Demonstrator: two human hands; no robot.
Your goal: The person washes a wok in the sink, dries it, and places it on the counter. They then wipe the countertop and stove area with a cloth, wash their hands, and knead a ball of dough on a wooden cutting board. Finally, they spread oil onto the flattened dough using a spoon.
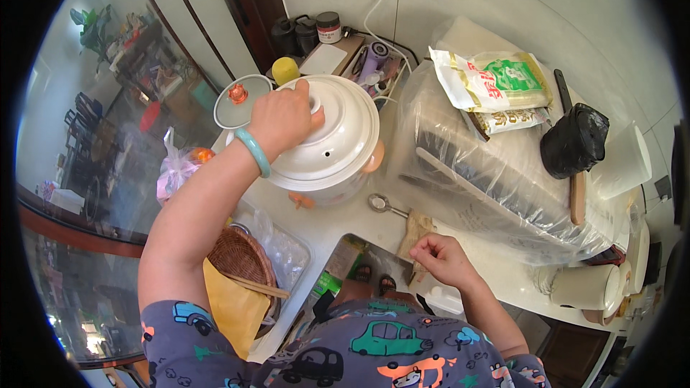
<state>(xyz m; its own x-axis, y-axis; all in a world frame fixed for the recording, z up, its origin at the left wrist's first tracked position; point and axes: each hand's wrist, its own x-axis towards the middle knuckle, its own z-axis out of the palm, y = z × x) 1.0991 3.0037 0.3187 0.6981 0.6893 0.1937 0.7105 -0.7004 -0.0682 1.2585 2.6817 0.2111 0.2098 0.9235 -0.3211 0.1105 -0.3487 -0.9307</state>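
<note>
My left hand [283,118] grips the ring-shaped knob of a glossy white ceramic lid [347,118]. Under it, the lid sits on a pale pot [345,192] with orange side handles, or very close above it; I cannot tell which. Lower right, my right hand [443,258] hovers near the counter edge with loosely curled fingers, and nothing shows in it. Just left of that hand lies a worn tan piece, perhaps cloth or wood [415,231]. A small metal ladle [379,203] rests with its handle running to that piece. Left of the pot is a glass lid [226,110] with an orange knob.
A plastic-wrapped bulky appliance [474,194] fills the right side, with food packets [496,83] and a black-wrapped object [574,140] on top. A wicker basket [240,253] and a yellow envelope [237,301] lie lower left. A yellow fruit [285,71] sits behind the pot.
</note>
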